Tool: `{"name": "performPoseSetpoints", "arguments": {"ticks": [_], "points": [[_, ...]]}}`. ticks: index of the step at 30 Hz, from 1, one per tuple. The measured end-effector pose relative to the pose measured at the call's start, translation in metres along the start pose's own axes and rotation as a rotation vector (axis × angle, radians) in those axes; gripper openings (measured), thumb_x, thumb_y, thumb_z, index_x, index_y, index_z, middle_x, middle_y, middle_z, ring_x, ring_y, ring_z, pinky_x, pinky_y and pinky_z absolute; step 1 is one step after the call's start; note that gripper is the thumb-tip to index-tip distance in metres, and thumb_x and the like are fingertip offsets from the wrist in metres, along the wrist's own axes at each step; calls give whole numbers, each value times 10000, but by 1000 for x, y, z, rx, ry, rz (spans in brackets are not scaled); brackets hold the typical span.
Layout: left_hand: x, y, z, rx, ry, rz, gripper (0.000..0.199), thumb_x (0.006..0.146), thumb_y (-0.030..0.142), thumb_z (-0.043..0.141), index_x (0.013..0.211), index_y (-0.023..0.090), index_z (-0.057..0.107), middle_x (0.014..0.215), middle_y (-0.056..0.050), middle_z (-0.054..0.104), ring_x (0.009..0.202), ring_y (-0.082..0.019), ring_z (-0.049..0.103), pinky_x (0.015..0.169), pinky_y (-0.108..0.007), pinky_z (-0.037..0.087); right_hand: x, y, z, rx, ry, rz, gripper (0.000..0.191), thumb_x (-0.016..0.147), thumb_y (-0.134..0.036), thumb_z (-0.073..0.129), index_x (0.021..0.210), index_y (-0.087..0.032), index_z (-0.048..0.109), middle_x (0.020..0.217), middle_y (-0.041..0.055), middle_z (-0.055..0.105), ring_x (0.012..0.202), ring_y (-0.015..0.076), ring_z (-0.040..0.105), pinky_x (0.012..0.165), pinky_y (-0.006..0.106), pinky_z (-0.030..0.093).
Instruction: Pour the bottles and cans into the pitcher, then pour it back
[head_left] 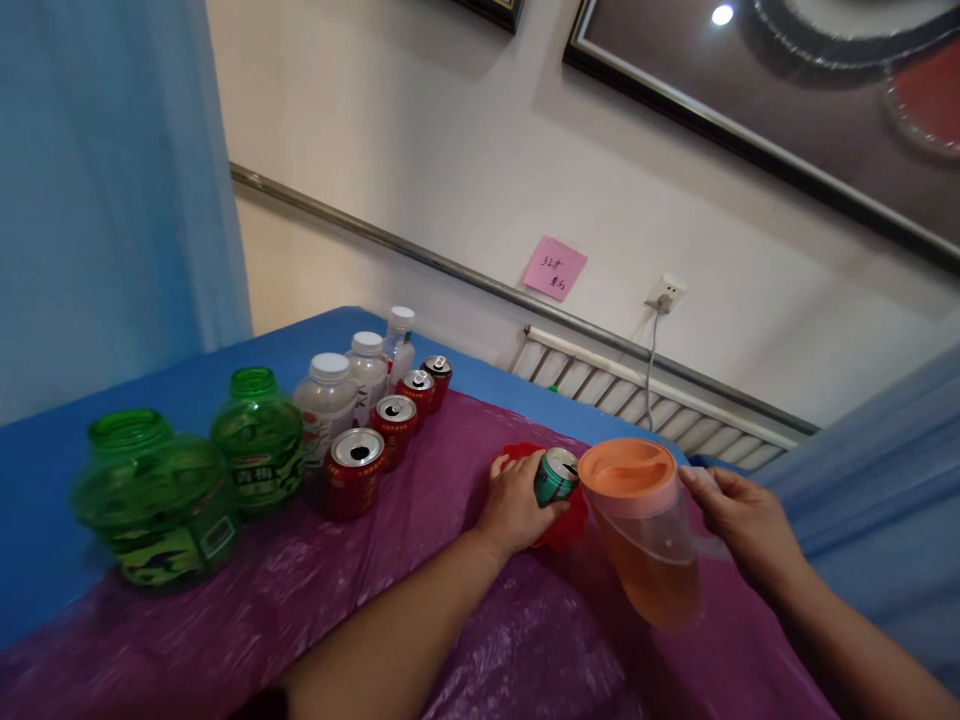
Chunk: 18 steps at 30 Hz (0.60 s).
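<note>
My left hand [514, 503] is closed around a green drink can [555, 480] with a silver top and an opening in it. Under and behind the can lies a red scalloped dish [568, 525], partly covered by my hand. In my right hand [739, 515] is the handle of a clear pitcher [652, 570] with an orange lid. The pitcher tilts toward the can and contains an amber liquid. Its lid edge is very close to the can's top; whether they touch, I cannot tell. No stream of liquid shows between them.
Several opened red cans [356, 475] stand in a row on the left, beside white-capped clear bottles [328, 405]. Further left are two green jars [154, 500]. Purple plastic sheeting [420, 560] covers part of the blue table [45, 470]. A radiator [600, 385] stands behind.
</note>
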<state>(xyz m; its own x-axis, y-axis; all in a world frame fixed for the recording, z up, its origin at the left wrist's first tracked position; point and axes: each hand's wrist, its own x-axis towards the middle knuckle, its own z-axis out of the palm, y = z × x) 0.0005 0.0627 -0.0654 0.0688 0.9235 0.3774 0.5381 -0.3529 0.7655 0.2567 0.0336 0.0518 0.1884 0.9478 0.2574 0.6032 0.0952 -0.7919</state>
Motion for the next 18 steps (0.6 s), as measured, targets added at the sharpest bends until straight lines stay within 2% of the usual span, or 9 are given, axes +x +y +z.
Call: {"name": "performPoseSetpoints", "arguments": {"ticks": [18], "points": [[0,0,1,7,-11,-1,685,692,340,858,1303,271,558,1307,-65,695,1262,-287,597,1178,-505,233,-2,7,3,24,22,35,578,717,-716,704,533,-229,453,497,-53,389,491,109,324,450,246,281]]}}
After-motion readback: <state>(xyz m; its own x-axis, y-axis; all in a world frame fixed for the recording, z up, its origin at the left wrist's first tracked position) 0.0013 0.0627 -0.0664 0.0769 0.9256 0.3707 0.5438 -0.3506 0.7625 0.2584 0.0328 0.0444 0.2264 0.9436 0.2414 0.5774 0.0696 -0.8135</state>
